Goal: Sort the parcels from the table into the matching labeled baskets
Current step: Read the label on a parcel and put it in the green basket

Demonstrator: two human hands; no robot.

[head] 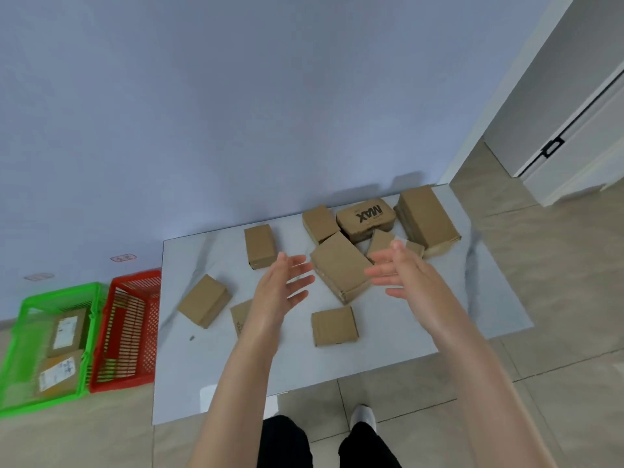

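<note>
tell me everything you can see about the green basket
The green basket is bright green plastic, rectangular and open-topped, with slatted see-through walls and a solid rim. It stands upright on the tiled floor, left of the table. Its right side is against or very near the red basket; whether they touch cannot be told. Two brown parcels lie inside, one behind the other, each with a white label facing up. It looks slightly blurred.
</note>
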